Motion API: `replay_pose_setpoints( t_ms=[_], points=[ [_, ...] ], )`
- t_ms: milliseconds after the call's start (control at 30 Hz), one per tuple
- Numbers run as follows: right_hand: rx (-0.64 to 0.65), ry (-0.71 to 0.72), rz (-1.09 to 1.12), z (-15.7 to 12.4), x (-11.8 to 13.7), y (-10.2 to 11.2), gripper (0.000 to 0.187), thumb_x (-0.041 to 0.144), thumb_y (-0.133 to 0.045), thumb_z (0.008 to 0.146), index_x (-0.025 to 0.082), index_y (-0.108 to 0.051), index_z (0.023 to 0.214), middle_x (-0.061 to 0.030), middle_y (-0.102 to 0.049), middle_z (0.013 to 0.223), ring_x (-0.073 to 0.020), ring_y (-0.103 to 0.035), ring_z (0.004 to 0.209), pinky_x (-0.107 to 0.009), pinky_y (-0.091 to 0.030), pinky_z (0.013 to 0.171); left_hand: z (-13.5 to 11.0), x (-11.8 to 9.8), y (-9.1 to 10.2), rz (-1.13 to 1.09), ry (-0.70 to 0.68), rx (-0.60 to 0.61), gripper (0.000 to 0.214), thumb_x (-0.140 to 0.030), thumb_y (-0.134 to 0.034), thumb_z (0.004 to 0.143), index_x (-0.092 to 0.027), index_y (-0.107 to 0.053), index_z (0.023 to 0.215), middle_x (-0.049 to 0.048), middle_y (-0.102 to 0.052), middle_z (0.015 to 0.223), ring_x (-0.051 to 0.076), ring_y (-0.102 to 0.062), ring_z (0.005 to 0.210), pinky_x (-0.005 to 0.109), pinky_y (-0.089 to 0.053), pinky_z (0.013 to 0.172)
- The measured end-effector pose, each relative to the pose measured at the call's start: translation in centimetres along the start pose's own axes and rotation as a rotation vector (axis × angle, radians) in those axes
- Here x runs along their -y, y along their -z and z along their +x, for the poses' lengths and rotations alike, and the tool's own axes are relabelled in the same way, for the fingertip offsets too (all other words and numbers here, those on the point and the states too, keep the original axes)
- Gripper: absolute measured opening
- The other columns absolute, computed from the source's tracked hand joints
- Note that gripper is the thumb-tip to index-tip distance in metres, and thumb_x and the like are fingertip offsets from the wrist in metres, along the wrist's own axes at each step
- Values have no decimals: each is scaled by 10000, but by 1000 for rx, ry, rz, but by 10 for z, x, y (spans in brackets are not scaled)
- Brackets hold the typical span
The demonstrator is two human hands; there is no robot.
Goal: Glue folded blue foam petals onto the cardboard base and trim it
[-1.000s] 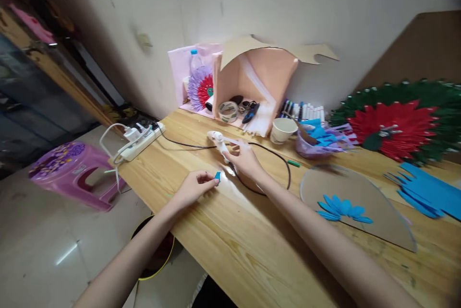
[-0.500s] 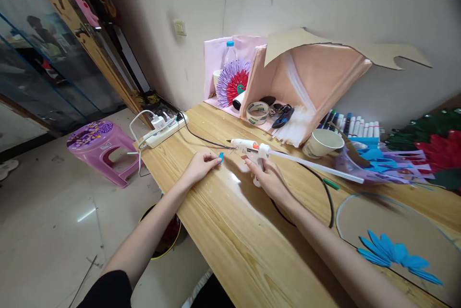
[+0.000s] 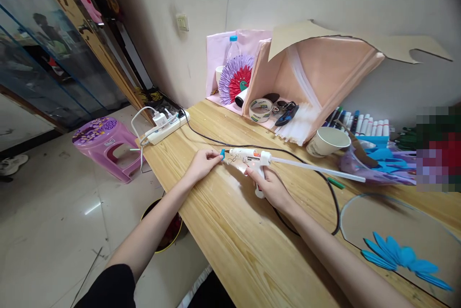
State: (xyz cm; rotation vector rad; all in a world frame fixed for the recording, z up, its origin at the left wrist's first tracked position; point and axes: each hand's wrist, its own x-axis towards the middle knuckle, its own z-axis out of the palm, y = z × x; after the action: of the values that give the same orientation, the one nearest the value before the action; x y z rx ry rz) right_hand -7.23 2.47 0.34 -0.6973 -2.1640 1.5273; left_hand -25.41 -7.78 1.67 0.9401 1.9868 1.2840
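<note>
One wooden worktop [image 3: 252, 245] is stretching across the scene, carrying nearly everything. Toward the wall, one peach-coloured box [image 3: 283, 82] is standing with its front open, one torn cardboard sheet [image 3: 324, 34] lying over its top. One pink stool [image 3: 122, 147] is standing on the floor to the left. One round-edged cardboard panel [image 3: 385, 212] is lying at the right, bearing a fan of at least six blue petals [image 3: 406, 255].

One glue gun [image 3: 248, 157] is resting in the right hand [image 3: 274, 188], whose fingers are wrapping its handle; one pale glue stick [image 3: 320, 168] is jutting from its back end. The left hand [image 3: 204, 165] is hovering low over the worktop near its left edge. One power strip [image 3: 167, 131] is lying at the far left corner, several plugs sitting in it. One purple bowl [image 3: 347, 166] is holding blue pieces beside one paper cup [image 3: 328, 144], and at least eight markers [image 3: 364, 125] are standing in a row behind them.

One tape roll [image 3: 261, 112] is sitting inside the box. One short green stick [image 3: 335, 183] is lying near the panel. Smallest, one blue paper piece [image 3: 223, 155] is being pinched between the left fingers, right at the gun's nozzle; whether the two are touching cannot be told.
</note>
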Motion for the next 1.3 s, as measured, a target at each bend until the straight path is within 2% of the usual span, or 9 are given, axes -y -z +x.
replay_pose_setpoints(
  t_ms=[400,633,867,1133,1300],
  points=[
    [8,4,9,2,1,0,316,459,-471,816,181,-546,688,21,-467,540,-142,-463,552,-253,-358,546,1,6,-2,32,-28,-5,182,-305,-611,701,-138,-678,673,26,-660,645,130,-555,597,230,-410,562],
    [-7,28,-12,2,1,0,337,464,-463,824,191,-500,630,29,-454,540,-143,-456,558,-260,-358,576,-1,1,-2,48,-18,-5,195,-319,-609,694,-142,-677,649,18,-639,584,127,-534,557,228,-392,527],
    [-9,32,-15,2,0,-1,329,451,-470,818,183,-541,640,21,-482,533,-143,-464,552,-253,-349,537,0,2,-2,54,-11,-11,172,-291,-612,694,-140,-683,654,24,-663,628,130,-555,571,222,-394,520],
    [-3,14,-12,2,1,0,308,446,-486,816,192,-578,668,17,-493,524,-162,-496,578,-267,-368,571,1,0,-1,74,-6,-5,169,-285,-618,702,-135,-693,676,25,-658,622,133,-556,577,231,-403,543],
    [-17,13,31,4,1,0,298,433,-509,806,205,-564,623,11,-481,505,-174,-502,591,-276,-377,581,1,-1,-1,87,-9,-3,177,-288,-617,706,-132,-696,680,35,-666,638,140,-566,596,239,-413,568]
  ],
)
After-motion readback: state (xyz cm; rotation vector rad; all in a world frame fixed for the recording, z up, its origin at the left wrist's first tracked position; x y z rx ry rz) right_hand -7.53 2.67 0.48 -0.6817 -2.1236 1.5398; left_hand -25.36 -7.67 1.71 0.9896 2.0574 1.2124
